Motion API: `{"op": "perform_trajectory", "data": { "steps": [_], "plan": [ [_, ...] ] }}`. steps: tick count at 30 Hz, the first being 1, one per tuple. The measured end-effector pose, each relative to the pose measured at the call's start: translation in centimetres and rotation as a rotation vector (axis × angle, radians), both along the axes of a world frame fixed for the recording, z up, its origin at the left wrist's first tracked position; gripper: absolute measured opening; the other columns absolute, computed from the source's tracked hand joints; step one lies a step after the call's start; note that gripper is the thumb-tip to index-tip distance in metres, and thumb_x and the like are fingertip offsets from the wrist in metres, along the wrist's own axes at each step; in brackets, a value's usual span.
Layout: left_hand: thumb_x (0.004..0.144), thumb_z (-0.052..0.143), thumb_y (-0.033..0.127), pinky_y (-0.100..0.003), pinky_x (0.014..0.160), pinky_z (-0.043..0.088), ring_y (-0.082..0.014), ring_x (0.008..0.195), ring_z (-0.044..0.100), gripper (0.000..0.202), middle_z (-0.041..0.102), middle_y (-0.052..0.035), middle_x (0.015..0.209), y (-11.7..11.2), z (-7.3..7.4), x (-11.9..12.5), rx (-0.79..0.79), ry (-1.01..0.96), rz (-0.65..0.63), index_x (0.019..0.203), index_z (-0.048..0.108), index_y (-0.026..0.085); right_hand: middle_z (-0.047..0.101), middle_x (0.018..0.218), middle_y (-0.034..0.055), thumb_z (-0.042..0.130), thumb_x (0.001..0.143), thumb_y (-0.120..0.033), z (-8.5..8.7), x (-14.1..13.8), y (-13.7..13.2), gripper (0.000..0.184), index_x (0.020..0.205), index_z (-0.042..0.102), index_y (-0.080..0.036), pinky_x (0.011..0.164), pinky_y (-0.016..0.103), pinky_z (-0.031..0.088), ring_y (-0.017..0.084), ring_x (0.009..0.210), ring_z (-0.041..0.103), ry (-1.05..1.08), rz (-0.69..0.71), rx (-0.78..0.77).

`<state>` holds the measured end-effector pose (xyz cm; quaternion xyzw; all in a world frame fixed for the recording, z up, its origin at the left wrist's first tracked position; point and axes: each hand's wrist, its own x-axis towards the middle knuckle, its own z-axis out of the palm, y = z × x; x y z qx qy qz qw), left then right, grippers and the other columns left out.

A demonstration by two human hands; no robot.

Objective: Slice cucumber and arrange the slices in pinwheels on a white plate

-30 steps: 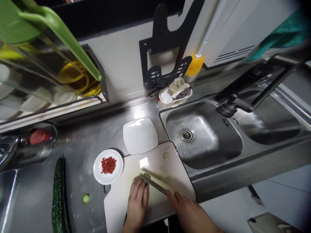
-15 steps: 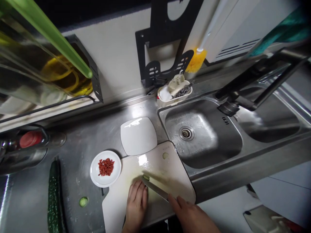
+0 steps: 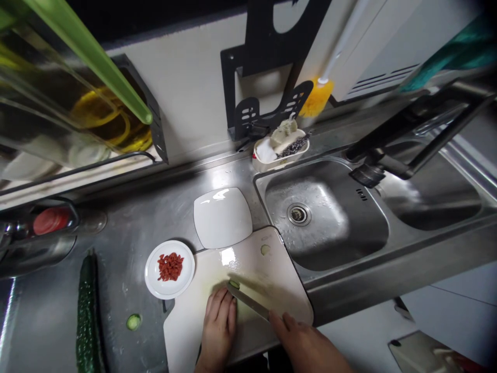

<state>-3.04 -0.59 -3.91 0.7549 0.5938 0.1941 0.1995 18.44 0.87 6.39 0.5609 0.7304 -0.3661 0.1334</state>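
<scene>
A white cutting board (image 3: 272,274) lies on the steel counter beside the sink. My left hand (image 3: 218,329) rests on the board with fingers curved down over a piece of cucumber that is mostly hidden. A green end of it (image 3: 234,284) shows past my fingertips. My right hand (image 3: 301,343) is wrapped round the handle of a knife (image 3: 248,304), whose blade lies against my left fingers. A cucumber slice (image 3: 264,249) sits near the board's far corner.
A round white plate of red berries (image 3: 170,268) and a square white plate (image 3: 222,216) stand left and behind the board. A whole cucumber (image 3: 86,316) and one slice (image 3: 133,321) lie on the counter at left. The sink (image 3: 322,217) and black faucet (image 3: 373,168) are at right.
The view has shifted slightly. My hands and the knife stay in almost the same spot on the board, with the blade a little closer to my left fingers.
</scene>
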Motion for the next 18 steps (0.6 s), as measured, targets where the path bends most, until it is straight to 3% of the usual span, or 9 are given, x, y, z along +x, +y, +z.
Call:
{"op": "perform_trajectory", "data": {
  "steps": [10, 18],
  "plan": [
    [0.091, 0.041, 0.017, -0.046, 0.102, 0.042, -0.0218, 0.112, 0.056, 0.028, 0.064, -0.009, 0.114, -0.11, -0.24, -0.17, 0.007, 0.014, -0.031, 0.114, 0.056, 0.017, 0.067, 0.086, 0.0029, 0.037, 0.065, 0.007, 0.62, -0.07, 0.92, 0.055, 0.107, 0.054, -0.022, 0.05, 0.027, 0.03, 0.018, 0.066, 0.064, -0.017, 0.084, -0.053],
    [0.091, 0.04, 0.02, -0.045, 0.101, 0.043, -0.0221, 0.111, 0.057, 0.029, 0.064, -0.0084, 0.113, -0.08, -0.15, -0.16, 0.01, -0.009, -0.036, 0.114, 0.058, 0.019, 0.067, 0.085, 0.0023, 0.034, 0.071, 0.007, -0.1, -0.44, 0.81, 0.05, 0.108, 0.053, -0.022, 0.052, 0.026, 0.031, 0.017, 0.066, 0.063, -0.016, 0.111, 0.042]
  ]
}}
